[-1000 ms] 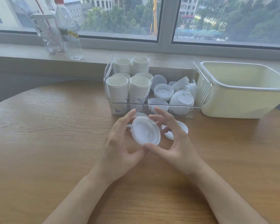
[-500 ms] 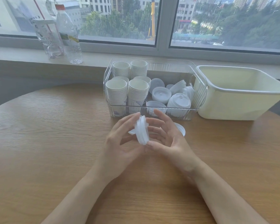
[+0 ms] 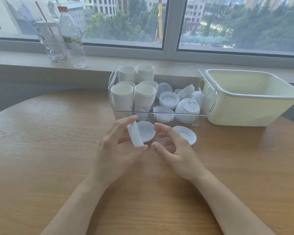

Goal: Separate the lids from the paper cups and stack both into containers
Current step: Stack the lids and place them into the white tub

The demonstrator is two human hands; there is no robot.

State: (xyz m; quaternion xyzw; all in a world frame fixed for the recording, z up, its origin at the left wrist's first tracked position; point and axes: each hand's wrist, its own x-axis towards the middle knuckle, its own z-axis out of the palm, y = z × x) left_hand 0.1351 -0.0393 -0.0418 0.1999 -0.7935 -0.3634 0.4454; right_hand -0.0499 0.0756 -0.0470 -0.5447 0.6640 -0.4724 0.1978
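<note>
A: Having turned edge-on since a second ago, the small bunch of white plastic lids (image 3: 134,136), and now sitting pinched between thumb and fingertips of the left hand (image 3: 115,150) alone. Having let go, the right hand (image 3: 176,151), now hovering just beside with fingers apart and loosely bent, holding nothing.

B: And standing how, the job, biggest thing first?

A: Carrying very little loose, the round wooden table (image 3: 41,141). Standing empty as far as can be seen, the cream rectangular plastic tub (image 3: 244,112) on the right. Holding nearly everything, the clear ribbed plastic container (image 3: 209,99): tall nested stacks of white paper cups (image 3: 122,97) filling its left half, piles of white lids (image 3: 187,107) leaning and lying in its right half. Showing no cup with a lid on it anywhere.

B: Leaving what, then?

A: Waiting on the table, seemingly, two single white lids: one flat disc (image 3: 147,133) just behind the held bunch, another (image 3: 187,135) beyond the right hand. Probably nearing the end, with only gathering and binning these remaining.

B: Reading any writing?

A: Showing a yellow-green label, the clear red-capped plastic bottle (image 3: 71,39) on the sill, too blurred for reading. Likewise the crumpled clear cup with a red straw (image 3: 47,43) beside it. Bearing a bluish print low down, the front cups, illegible too.
</note>
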